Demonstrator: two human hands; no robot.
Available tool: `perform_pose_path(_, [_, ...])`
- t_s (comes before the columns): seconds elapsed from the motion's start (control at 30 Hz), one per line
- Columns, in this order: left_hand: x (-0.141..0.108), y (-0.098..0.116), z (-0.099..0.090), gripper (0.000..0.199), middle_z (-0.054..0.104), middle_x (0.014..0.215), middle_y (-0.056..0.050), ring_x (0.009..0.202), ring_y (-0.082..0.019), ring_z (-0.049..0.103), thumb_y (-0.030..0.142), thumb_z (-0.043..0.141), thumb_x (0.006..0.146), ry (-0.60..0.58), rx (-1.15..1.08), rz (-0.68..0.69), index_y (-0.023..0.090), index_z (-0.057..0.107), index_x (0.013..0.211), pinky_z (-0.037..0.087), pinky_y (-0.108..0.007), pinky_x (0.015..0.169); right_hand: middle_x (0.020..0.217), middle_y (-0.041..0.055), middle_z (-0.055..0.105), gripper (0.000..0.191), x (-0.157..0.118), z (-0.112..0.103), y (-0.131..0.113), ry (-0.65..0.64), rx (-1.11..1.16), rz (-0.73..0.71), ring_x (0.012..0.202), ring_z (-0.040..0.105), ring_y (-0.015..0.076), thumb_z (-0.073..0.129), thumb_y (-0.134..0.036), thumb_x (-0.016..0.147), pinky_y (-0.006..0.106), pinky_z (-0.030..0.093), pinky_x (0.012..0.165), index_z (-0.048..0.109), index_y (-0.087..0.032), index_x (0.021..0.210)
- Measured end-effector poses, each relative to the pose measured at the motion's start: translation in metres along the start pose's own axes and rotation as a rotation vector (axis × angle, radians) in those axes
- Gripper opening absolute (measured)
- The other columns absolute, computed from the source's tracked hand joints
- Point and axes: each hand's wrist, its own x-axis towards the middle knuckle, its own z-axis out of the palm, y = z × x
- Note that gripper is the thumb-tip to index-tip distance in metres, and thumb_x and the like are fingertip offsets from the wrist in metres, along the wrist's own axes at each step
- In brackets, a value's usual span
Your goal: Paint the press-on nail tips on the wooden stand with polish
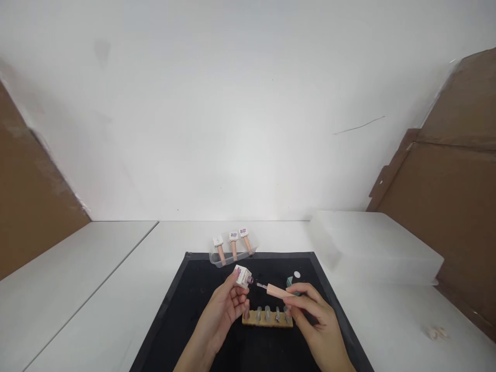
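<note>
My left hand (pixel 228 300) grips a small white nail polish bottle (pixel 242 276), tilted so that its open neck points right. In my right hand (pixel 313 316), the fingers pinch the long peach cap of a nail polish brush (pixel 277 291). The brush tip points left, just outside the bottle's neck and apart from it. Below both hands, a wooden strip (pixel 267 324) carries several nail tips standing upright in a row. The leftmost nail tip (pixel 247 310) looks pinkish; the others look clear or greyish. My left fingers partly overlap the strip's left end.
Behind the hands, a clear plastic tray (pixel 217 262) holds three more bottles with peach caps. A small dark and teal item with a white top (pixel 296 276) stands beyond my right hand. The black mat (pixel 209 330) lies under everything. A white block (pixel 380 248) stands at right.
</note>
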Motion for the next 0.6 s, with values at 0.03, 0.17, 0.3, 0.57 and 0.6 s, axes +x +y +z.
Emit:
perform_pose_path(0.03, [0.001, 0.001, -0.002, 0.025, 0.062, 0.059, -0.002, 0.050, -0.008, 0.054, 0.035, 0.070, 0.076, 0.003, 0.022, 0.021, 0.012, 0.066, 0.068, 0.052, -0.020, 0.056, 0.088, 0.0074, 0.064, 0.017, 0.000, 0.000, 0.000, 0.001, 0.040, 0.042, 0.061, 0.064, 0.0189, 0.061, -0.028, 0.085, 0.027, 0.053, 0.051, 0.076, -0.025, 0.077])
perform_pose_path(0.17, [0.007, 0.008, -0.010, 0.030, 0.056, 0.055, 0.002, 0.050, -0.008, 0.050, 0.039, 0.080, 0.062, 0.032, 0.161, 0.122, 0.013, 0.066, 0.064, 0.051, -0.022, 0.059, 0.089, 0.0068, 0.061, 0.020, 0.002, -0.001, 0.001, 0.018, 0.228, 0.217, 0.054, 0.060, 0.0154, 0.066, -0.040, 0.081, 0.025, 0.050, 0.043, 0.075, -0.023, 0.077])
perform_pose_path(0.3, [0.013, 0.013, -0.019, 0.039, 0.053, 0.055, 0.004, 0.052, -0.009, 0.049, 0.046, 0.081, 0.055, 0.091, 0.338, 0.190, 0.011, 0.071, 0.071, 0.049, -0.023, 0.059, 0.088, 0.0064, 0.061, 0.022, 0.003, 0.000, 0.004, 0.049, 0.316, 0.296, 0.052, 0.058, 0.0140, 0.071, -0.043, 0.075, 0.024, 0.047, 0.039, 0.075, -0.022, 0.077])
perform_pose_path(0.57, [0.035, 0.005, -0.039, 0.041, 0.065, 0.059, -0.003, 0.058, -0.016, 0.055, 0.053, 0.069, 0.064, 0.102, 0.669, 0.318, 0.014, 0.075, 0.070, 0.044, -0.025, 0.058, 0.084, 0.0056, 0.060, 0.024, 0.003, 0.000, 0.004, 0.027, 0.327, 0.278, 0.050, 0.055, 0.0133, 0.071, -0.044, 0.075, 0.024, 0.044, 0.037, 0.074, -0.020, 0.076])
perform_pose_path(0.6, [0.037, 0.004, -0.041, 0.041, 0.067, 0.061, -0.004, 0.059, -0.017, 0.056, 0.054, 0.065, 0.067, 0.103, 0.713, 0.346, 0.014, 0.075, 0.070, 0.043, -0.025, 0.058, 0.083, 0.0051, 0.059, 0.024, 0.003, 0.000, 0.004, 0.020, 0.333, 0.276, 0.050, 0.055, 0.0133, 0.070, -0.044, 0.075, 0.024, 0.044, 0.038, 0.073, -0.020, 0.077])
